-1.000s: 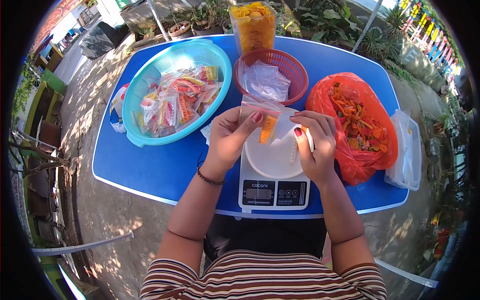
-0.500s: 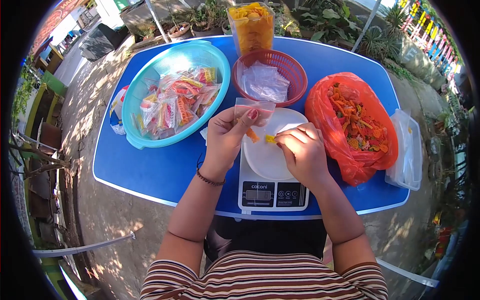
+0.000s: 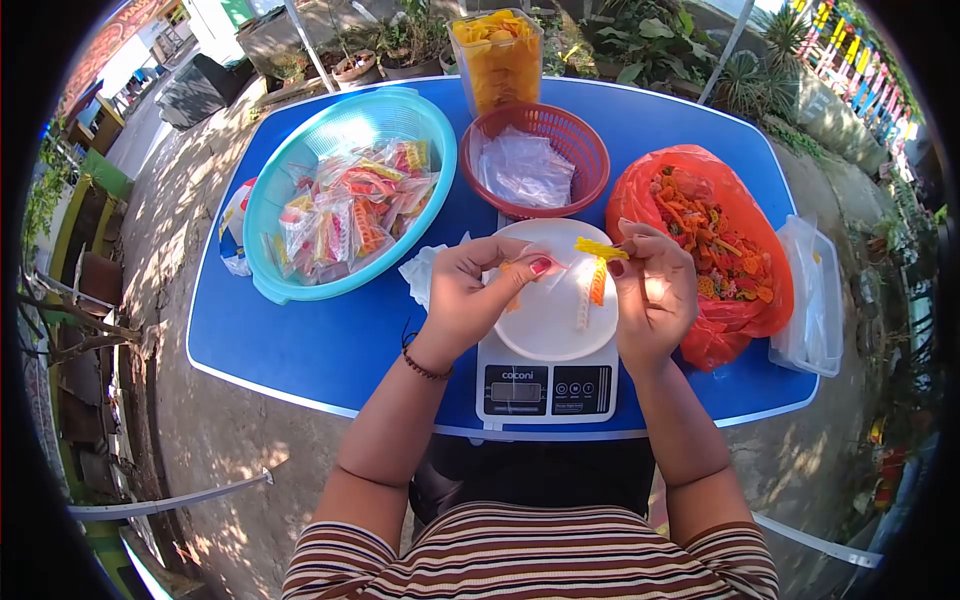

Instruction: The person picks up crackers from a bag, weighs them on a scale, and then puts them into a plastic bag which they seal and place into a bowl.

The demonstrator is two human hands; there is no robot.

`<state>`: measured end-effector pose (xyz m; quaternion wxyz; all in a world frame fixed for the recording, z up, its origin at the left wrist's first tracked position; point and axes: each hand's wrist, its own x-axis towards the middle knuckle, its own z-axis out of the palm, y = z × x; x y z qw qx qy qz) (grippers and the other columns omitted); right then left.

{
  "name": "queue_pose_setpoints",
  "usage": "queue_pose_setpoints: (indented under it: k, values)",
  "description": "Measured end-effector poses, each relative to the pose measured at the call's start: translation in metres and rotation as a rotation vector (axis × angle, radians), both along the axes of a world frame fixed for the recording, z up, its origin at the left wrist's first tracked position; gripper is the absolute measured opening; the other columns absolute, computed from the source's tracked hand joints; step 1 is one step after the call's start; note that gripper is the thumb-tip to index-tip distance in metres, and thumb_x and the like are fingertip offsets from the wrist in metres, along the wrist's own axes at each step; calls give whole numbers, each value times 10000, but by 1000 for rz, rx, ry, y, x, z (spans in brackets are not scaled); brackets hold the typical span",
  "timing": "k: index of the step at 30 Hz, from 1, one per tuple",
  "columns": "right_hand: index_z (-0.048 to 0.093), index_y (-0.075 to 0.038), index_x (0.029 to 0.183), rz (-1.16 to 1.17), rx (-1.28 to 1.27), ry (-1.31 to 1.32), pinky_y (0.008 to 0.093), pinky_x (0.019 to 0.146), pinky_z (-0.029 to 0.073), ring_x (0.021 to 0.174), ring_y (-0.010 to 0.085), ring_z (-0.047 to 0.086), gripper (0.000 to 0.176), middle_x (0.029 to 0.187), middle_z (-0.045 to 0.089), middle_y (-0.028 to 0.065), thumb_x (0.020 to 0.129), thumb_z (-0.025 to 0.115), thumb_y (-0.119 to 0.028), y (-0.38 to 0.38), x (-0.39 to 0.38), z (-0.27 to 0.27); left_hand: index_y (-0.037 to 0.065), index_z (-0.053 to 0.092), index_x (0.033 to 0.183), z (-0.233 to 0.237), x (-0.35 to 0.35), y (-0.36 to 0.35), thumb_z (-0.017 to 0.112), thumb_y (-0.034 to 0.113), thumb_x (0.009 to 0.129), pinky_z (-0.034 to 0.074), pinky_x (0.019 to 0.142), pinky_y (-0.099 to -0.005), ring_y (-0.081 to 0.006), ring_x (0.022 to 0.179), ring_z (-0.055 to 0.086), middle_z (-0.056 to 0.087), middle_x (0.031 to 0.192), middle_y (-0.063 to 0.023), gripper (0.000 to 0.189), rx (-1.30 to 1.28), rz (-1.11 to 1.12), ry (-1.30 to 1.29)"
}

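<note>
Over the kitchen scale (image 3: 500,350), my left hand (image 3: 470,295) pinches a small clear plastic bag (image 3: 545,262) between thumb and fingers. An orange piece shows close beside that thumb. Level with it to the right, my right hand (image 3: 660,295) is closed on a yellow ridged snack piece (image 3: 596,248). An orange ridged piece (image 3: 598,284) and a long whitish one (image 3: 583,306) hang just below the yellow piece, in front of the scale's round white plate (image 3: 548,345). Against my right hand's far side lies a red plastic bag (image 3: 640,185) of loose colourful snack pieces (image 3: 725,245).
A turquoise basket (image 3: 270,285) on the left holds several filled packets (image 3: 350,205). Behind the scale, a red basket (image 3: 590,160) contains clear bags (image 3: 525,170). A tub of yellow chips (image 3: 497,65) stands at the back. At right is a clear plastic container (image 3: 810,300).
My right hand has moved right and up, away from the plastic bag, and orange and whitish pieces now show with the yellow one. My left hand has lowered and tilted the bag.
</note>
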<state>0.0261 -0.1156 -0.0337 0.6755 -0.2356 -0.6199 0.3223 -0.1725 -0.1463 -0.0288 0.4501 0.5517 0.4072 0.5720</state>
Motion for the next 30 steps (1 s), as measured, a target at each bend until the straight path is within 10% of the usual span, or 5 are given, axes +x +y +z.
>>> queue_pose_setpoints:
  k: [13,30]
  values:
    - [677,61,990,30,142,-300,323,845,593,1017,242,696,134,1167,655,207,867,667,114,3,10,3,-29,771,1032,10,-4,-3,841,134,823,562,835,-286,-128,892,706,770,993,-123,273,11,-40,90]
    - [742,-55,949,10,268,-530,373,820,508,975,262,603,184,1240,622,171,776,797,-85,0,3,5,-76,664,1224,5,1,-1,592,154,1030,531,865,-259,-105,962,664,735,1079,-117,309,-28,-144,-144]
